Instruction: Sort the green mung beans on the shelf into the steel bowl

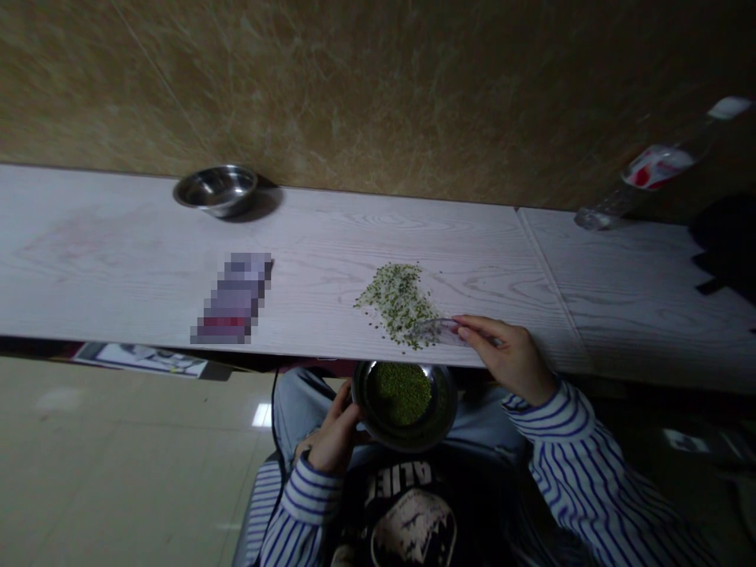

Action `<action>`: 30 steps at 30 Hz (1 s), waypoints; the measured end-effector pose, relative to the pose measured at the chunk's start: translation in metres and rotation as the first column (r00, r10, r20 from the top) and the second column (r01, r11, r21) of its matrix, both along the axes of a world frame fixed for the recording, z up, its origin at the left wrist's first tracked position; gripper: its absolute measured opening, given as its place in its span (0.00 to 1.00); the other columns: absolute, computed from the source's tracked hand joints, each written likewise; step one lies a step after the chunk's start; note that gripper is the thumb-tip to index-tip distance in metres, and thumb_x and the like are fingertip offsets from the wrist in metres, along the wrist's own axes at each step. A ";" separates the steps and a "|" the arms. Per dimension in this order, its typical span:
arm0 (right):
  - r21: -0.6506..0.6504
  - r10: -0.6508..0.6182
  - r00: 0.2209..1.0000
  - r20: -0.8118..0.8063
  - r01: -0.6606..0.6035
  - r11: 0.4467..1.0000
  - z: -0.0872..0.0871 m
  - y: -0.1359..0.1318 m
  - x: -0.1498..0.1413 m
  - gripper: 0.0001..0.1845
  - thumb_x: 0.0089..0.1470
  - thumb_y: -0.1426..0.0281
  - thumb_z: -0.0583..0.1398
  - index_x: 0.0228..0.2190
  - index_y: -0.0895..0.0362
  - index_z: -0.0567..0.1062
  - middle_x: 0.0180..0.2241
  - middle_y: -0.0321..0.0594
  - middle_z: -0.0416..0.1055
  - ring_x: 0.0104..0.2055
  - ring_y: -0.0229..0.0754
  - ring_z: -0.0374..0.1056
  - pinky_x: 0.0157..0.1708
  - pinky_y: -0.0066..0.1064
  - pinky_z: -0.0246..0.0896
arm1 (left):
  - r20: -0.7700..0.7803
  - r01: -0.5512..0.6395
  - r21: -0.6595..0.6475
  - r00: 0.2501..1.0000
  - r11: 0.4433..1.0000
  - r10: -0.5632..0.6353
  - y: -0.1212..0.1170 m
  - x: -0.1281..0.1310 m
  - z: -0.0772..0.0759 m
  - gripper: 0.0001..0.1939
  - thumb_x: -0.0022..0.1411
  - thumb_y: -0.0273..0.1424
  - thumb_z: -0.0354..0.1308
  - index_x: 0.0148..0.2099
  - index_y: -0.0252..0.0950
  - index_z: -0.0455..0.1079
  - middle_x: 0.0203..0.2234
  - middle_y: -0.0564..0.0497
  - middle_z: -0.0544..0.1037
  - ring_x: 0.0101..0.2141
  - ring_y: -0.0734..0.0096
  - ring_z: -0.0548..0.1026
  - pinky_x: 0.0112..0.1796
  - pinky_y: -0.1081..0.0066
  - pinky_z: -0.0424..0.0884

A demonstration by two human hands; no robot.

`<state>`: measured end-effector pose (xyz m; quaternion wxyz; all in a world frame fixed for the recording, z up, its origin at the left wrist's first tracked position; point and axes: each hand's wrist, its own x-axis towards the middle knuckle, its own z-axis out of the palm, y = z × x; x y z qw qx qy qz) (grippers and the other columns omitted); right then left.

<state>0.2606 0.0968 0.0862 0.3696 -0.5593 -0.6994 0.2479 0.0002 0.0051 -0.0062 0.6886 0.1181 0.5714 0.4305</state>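
My left hand (335, 429) grips the left rim of a metal bowl (446, 409), held over my lap just below the table edge. Green mung beans (402, 391) lie in this bowl. On the table above it is a loose, spread pile of green beans mixed with white grains (397, 295). My right hand (511, 354) is closed on a see-through plastic spoon (444, 329), pinched between thumb and fingers. The spoon's far end touches the lower right edge of the pile; its exact shape is hard to make out.
A second metal bowl (217, 190) stands at the back left near the wall. A blurred-out flat rectangular item (233, 299) lies left of the pile. On the right stands a clear bottle (655, 167) with a white cap, and a dark object (726, 244) is at the far right.
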 end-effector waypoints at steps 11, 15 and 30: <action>-0.015 -0.027 1.000 -0.002 0.027 1.000 0.001 -0.005 0.001 0.12 0.58 0.64 0.62 0.41 0.51 0.85 0.39 0.40 0.84 0.42 0.49 0.80 0.47 0.40 0.76 | -0.008 0.023 0.010 1.000 1.000 -0.023 0.000 0.000 -0.001 0.36 0.45 0.34 0.65 0.59 0.42 0.69 0.42 0.49 0.77 0.34 0.63 0.72 0.29 0.65 0.74; -0.007 -0.029 1.000 0.002 0.029 1.000 0.000 -0.007 0.002 0.12 0.57 0.65 0.62 0.40 0.51 0.85 0.40 0.40 0.84 0.43 0.49 0.80 0.47 0.40 0.76 | -0.006 0.023 0.019 1.000 1.000 -0.023 0.001 0.001 -0.002 0.37 0.44 0.33 0.65 0.60 0.39 0.68 0.45 0.47 0.76 0.36 0.60 0.72 0.29 0.64 0.75; -0.045 -0.061 0.998 -0.024 0.060 0.997 -0.001 -0.011 0.002 0.13 0.56 0.66 0.62 0.40 0.53 0.85 0.38 0.41 0.84 0.42 0.48 0.81 0.47 0.38 0.76 | -0.001 0.027 0.046 1.000 0.999 -0.027 0.002 0.002 0.004 0.34 0.46 0.31 0.64 0.58 0.39 0.69 0.45 0.46 0.76 0.36 0.61 0.73 0.27 0.67 0.74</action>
